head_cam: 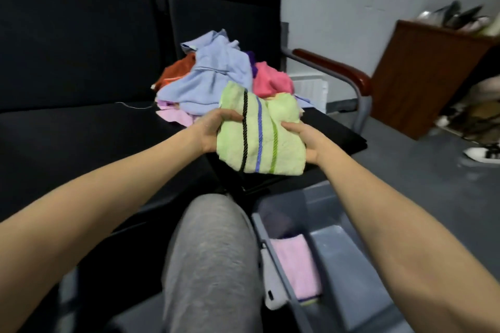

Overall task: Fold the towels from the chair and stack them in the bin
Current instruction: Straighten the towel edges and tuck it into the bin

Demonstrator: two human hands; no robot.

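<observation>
A light green towel (261, 135) with black, blue and green stripes hangs bunched in the air over the front of the dark chair seat (81, 138). My left hand (213, 130) grips its left edge and my right hand (303, 140) grips its right edge. Behind it a pile of loose towels (213, 76) lies on the seat: light blue on top, orange, pink and lilac underneath. The grey bin (338, 251) stands on the floor at the lower right, with a folded pink towel (297, 265) inside it.
My knee in grey trousers (211, 251) is between the chair and the bin. A chair armrest (338, 67) with a metal frame rises at the right. A brown cabinet (422, 76) and shoes (484, 154) stand further right on the grey floor.
</observation>
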